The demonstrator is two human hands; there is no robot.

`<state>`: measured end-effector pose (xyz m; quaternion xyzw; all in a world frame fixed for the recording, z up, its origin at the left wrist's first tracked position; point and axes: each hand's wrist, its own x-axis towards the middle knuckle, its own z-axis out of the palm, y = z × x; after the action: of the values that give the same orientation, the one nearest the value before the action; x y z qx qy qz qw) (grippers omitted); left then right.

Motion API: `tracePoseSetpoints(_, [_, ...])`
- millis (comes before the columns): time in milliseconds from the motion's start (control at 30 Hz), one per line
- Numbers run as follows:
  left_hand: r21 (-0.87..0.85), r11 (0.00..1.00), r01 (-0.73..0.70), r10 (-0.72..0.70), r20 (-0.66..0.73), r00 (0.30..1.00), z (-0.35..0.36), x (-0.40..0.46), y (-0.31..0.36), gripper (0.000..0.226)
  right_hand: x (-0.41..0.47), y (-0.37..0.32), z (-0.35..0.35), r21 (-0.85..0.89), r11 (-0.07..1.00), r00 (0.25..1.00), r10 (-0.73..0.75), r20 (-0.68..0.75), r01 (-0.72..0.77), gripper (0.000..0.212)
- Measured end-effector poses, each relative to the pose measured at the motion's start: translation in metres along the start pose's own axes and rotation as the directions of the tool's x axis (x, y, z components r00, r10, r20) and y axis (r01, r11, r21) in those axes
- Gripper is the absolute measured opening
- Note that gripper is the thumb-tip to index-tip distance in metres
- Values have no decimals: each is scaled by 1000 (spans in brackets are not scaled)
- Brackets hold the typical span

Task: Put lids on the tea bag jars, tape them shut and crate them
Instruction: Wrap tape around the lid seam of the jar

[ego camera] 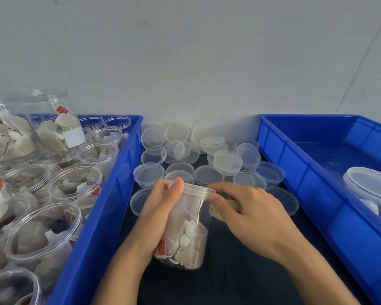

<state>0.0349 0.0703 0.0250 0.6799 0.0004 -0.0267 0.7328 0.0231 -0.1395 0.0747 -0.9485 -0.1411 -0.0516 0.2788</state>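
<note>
Left hand (pixel 161 214) wraps the lidded jar (pixel 189 230), upright on the dark mat between the blue crates; right hand (pixel 244 214) pinches at the lid (pixel 194 190) rim, tape roll (pixel 220 209) seemingly beneath its fingers; the seam lies just left of that thumb.

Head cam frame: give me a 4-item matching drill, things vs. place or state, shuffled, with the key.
Things:
1. held jar
2. loose lids
3. right crate
4. left crate

Places or states:
A. holds one lidded jar
B. packed with open jars of tea bags
C. gripped by the left hand, lid on
D. piled on the dark surface between the crates

Pairs: 1-C, 2-D, 3-A, 4-B
</note>
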Motion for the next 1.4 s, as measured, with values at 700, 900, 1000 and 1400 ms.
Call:
tracePoseSetpoints(700, [-49,988,-148,136,-186,973,2,-1,-1,65,-16,-35,17,-20,999,976,-43,-212,40,16])
tracePoseSetpoints(900, [-60,983,-172,158,-191,969,3,0,-3,60,-16,-31,13,-87,992,948,-114,-298,92,4])
tracePoseSetpoints(1000, [-48,985,-168,158,-167,973,2,-1,-2,49,-16,-32,14,-123,988,927,-132,-352,94,6])
tracePoseSetpoints(1400, [-90,982,-168,155,-139,978,-2,-1,-2,55,-14,-28,6,-96,993,935,-100,-340,72,22])
